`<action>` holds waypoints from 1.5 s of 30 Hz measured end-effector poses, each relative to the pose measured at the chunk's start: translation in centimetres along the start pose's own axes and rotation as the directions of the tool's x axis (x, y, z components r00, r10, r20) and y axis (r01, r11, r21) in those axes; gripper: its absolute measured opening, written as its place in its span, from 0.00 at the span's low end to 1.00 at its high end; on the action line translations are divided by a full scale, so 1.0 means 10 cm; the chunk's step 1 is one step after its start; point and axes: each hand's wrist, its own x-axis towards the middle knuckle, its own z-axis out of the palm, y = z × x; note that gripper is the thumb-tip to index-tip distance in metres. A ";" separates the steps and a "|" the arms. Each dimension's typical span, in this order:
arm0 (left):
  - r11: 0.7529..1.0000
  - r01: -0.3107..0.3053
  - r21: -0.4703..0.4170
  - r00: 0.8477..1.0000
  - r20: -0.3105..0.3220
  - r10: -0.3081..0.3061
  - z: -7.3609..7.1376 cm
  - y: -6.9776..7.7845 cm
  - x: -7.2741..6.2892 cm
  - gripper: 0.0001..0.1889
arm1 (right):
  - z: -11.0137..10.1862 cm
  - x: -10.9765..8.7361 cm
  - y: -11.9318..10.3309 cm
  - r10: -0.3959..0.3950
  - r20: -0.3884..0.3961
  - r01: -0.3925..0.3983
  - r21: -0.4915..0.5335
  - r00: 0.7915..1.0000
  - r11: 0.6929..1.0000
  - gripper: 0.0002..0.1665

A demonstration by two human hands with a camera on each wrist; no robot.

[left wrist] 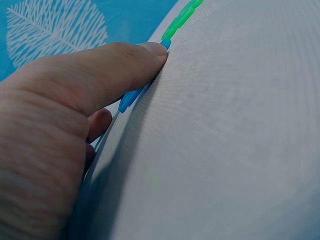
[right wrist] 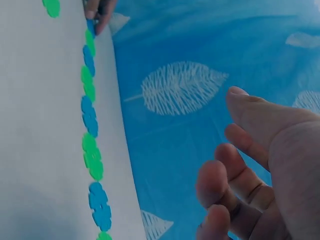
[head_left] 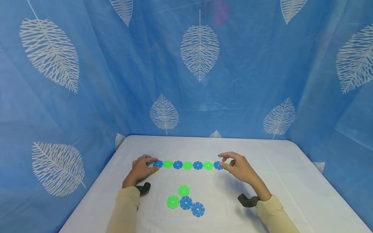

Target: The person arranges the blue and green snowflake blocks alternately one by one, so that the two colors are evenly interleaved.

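Firstly, we enter a row of eight notched discs point(head_left: 190, 165), laid left to right across the far part of the white table point(head_left: 256, 150), its colours alternating blue and green.

Item: left-end blue disc point(head_left: 159, 163). We find the left hand point(head_left: 141, 169) on it, thumb at the near edge and forefinger at the far edge, pinching it between them. In the left wrist view we see the thumb tip against its rim, with the neighbouring green disc point(left wrist: 181, 19) just beyond.

Item: right-end green disc point(right wrist: 104, 236), partly hidden behind the right hand point(head_left: 241, 167) in the head view. We record that hand's thumb and fingers as parted and loosely bent, gripping nothing; it hovers by this end of the row, and the right wrist view shows its fingers apart from the discs.

Item: loose group of four, nearer the person and below the row. We list an upper green disc point(head_left: 184, 187), a left green disc point(head_left: 170, 202), a middle blue disc point(head_left: 183, 203) and a lower blue disc point(head_left: 201, 209), lying close together; whether all touch, we cannot tell.

Also listed: two beige sleeves point(head_left: 123, 208), a black wrist mount point(head_left: 248, 201) at each wrist, and blue curtains point(head_left: 242, 81) printed with white leaves.
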 end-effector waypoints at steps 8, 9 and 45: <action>1.000 0.002 0.000 1.000 -0.004 -0.002 -0.02 0.03 -0.02 0.23 | 0.16 -0.09 -0.19 -0.032 0.087 0.029 0.036 0.996 0.999 0.21; 1.000 0.004 0.001 1.000 -0.004 -0.004 -0.02 0.04 -0.02 0.23 | 0.17 -0.10 -0.21 -0.035 0.102 0.031 0.045 0.994 0.999 0.21; 1.000 0.004 0.011 1.000 -0.004 -0.004 -0.02 0.05 -0.01 0.22 | 0.84 -0.48 -0.27 -0.032 0.393 -0.058 0.217 0.919 0.974 0.26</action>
